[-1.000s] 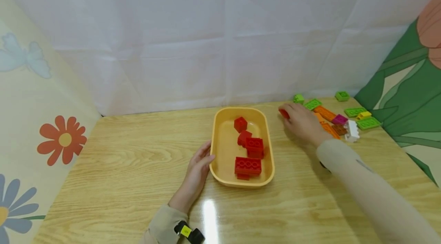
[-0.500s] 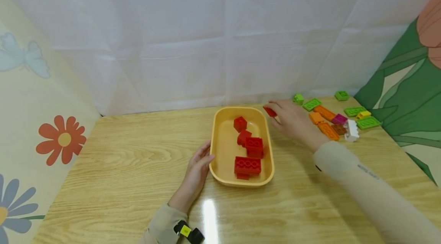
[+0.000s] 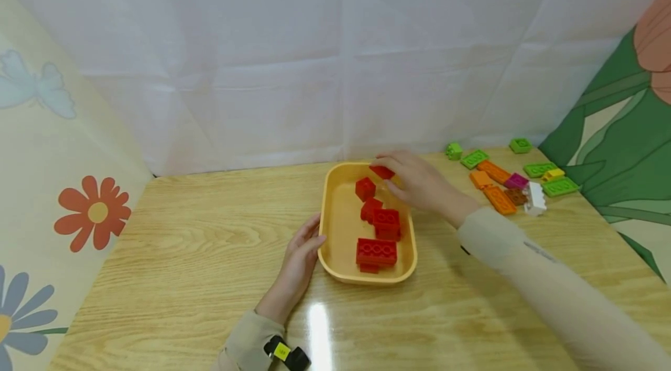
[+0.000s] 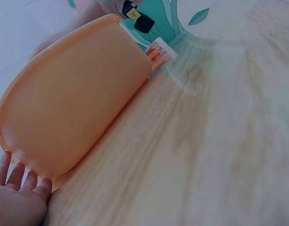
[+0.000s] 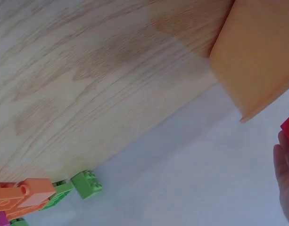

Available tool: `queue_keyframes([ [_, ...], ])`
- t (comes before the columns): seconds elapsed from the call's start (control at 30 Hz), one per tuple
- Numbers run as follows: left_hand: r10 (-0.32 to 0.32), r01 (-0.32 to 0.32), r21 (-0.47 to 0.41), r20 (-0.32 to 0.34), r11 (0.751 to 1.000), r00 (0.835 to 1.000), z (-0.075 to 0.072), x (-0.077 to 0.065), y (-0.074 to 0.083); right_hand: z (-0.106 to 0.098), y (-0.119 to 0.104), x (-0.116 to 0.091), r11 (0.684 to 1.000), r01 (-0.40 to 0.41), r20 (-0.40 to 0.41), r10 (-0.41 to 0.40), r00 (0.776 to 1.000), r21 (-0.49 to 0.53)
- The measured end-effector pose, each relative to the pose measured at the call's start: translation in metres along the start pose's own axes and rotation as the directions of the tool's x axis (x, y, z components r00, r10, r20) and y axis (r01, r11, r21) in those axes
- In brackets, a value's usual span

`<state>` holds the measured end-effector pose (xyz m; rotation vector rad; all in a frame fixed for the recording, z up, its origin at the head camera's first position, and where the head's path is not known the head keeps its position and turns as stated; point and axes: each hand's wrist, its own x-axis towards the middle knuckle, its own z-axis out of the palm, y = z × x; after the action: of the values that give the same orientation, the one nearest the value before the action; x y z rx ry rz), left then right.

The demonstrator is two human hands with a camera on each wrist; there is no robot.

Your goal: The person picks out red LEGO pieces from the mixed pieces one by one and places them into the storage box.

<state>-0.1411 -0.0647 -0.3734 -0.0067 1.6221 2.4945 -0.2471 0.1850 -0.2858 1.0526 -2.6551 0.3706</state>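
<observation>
A yellow-orange plastic bin (image 3: 335, 269) stands on the table with several red toy bricks in it, among them a long stud-topped brick (image 3: 376, 251) and a small red block (image 3: 365, 189). My right hand (image 3: 414, 182) pinches another red brick (image 3: 382, 172) over the bin's far right corner; that brick also shows at the edge of the right wrist view, above the rim. My left hand (image 3: 297, 257) rests against the bin's left side, thumb tip at the rim. In the left wrist view its fingers (image 4: 16, 176) lie fairly straight along the outer wall.
At the back right lie loose bricks: orange plates (image 3: 500, 200), green plates (image 3: 560, 187), a white piece (image 3: 534, 198), a purple brick (image 3: 516, 181) and a small green brick (image 3: 454, 151). A white cloth (image 3: 251, 68) hangs behind the table; flower-printed panels flank it.
My right hand has moved left with the red brick, from beside the loose bricks to over the bin. My left hand and the bin have stayed in place.
</observation>
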Motion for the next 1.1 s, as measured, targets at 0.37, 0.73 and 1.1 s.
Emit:
queue_keyframes([
  [0.37,-0.002,0.002,0.006,0.015,1.0,1.0,-0.001,-0.001,-0.002,0.017,-0.004,0.01,0.994,0.043,0.112,-0.054,0.992,0.1],
  [0.73,0.001,-0.001,0.012,0.018,1.0,1.0,0.0,-0.001,-0.001,0.026,-0.005,0.018,0.996,0.023,0.192,-0.039,0.981,0.083],
  [1.1,-0.001,0.001,0.005,0.009,1.0,1.0,0.0,0.0,-0.001,0.032,0.0,0.024,0.997,-0.036,0.243,0.018,0.97,0.069],
])
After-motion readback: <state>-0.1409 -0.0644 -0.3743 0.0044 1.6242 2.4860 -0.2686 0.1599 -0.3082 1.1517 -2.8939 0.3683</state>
